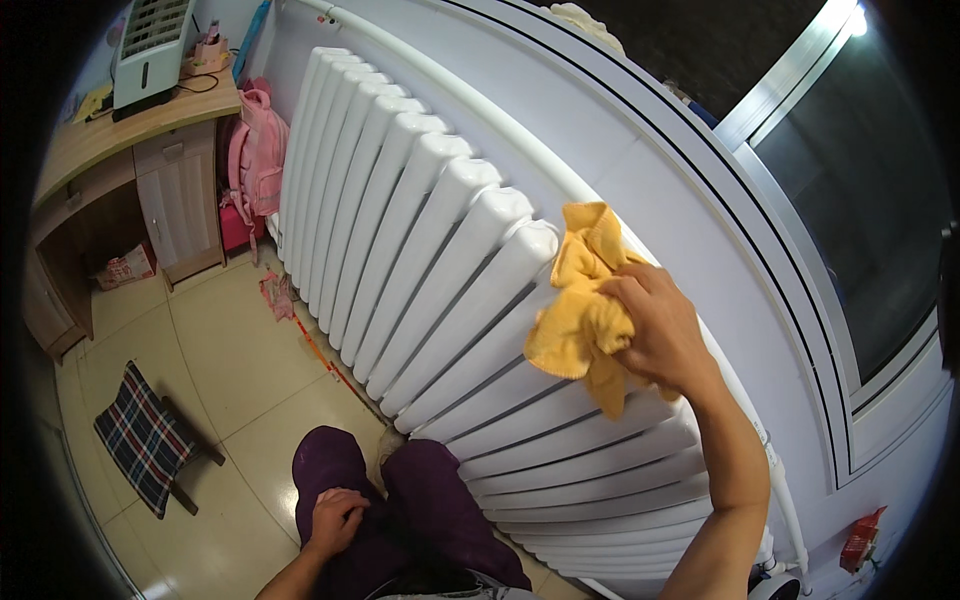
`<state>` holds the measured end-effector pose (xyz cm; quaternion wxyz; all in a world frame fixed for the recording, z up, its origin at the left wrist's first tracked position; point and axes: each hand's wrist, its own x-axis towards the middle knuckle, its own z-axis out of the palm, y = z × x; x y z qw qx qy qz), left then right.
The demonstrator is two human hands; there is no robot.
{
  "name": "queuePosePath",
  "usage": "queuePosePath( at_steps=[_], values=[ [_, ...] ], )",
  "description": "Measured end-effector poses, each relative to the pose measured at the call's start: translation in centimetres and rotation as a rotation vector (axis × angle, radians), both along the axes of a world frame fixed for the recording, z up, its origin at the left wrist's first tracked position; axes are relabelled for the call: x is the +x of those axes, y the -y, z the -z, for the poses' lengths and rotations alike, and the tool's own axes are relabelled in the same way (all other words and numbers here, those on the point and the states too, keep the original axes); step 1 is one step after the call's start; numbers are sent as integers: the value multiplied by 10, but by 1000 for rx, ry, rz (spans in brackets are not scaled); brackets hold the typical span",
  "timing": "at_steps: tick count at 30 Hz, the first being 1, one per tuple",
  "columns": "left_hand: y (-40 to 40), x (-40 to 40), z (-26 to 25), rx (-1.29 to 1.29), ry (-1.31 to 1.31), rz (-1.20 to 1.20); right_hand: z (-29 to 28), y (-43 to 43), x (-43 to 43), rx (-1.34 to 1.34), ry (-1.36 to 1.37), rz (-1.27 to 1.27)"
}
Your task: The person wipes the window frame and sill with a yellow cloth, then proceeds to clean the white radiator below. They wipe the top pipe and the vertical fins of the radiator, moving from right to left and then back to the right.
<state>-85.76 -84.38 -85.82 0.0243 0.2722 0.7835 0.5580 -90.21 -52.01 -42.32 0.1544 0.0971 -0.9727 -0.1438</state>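
Note:
A bunched yellow cloth (581, 300) is gripped in my right hand (660, 330), over the top of a white sectioned radiator (427, 247). The cloth hangs loosely and hides part of several sections. Close behind it, a white pipe (480, 112) runs along the wall above the radiator. My left hand (337, 517) rests on my thigh, on the purple trousers (326, 457), with nothing seen in it.
A folding stool (146, 442) with a plaid seat stands on the tiled floor at left. Beyond it are a wooden desk (180, 195) bearing an air cooler (150, 60), and a pink backpack (259, 157). A window frame (795, 82) is at upper right; a red packet (862, 540) is at lower right.

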Motion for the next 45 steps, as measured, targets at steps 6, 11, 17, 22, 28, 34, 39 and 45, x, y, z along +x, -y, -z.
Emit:
queuePosePath(
  at_steps=[6, 11, 17, 22, 28, 34, 39, 45],
  values=[
    [4, 1, -3, -28, -7, -1, -9, 30, -100, -221, -100, -97],
    [2, 4, -8, -59, -8, -29, 15, 49, -174, -219, -235, -162],
    [4, 9, -5, -59, 10, -83, 13, 41, -134, -110, -78, -312],
    [-1, 4, -1, -66, -4, -40, -72, -1, -91, -94, -542, -359],
    [-7, -1, -6, -76, 2, 15, -76, -45, -118, 254, -814, -279],
    [4, 4, 1, -72, 18, -40, -43, -18, -202, 231, -602, -367],
    [3, 3, -2, -64, 33, -36, -40, 22, -263, -6, -601, -132],
    [7, 2, 4, -56, 45, -102, -48, 17, -226, 25, -338, 6]
  ],
)
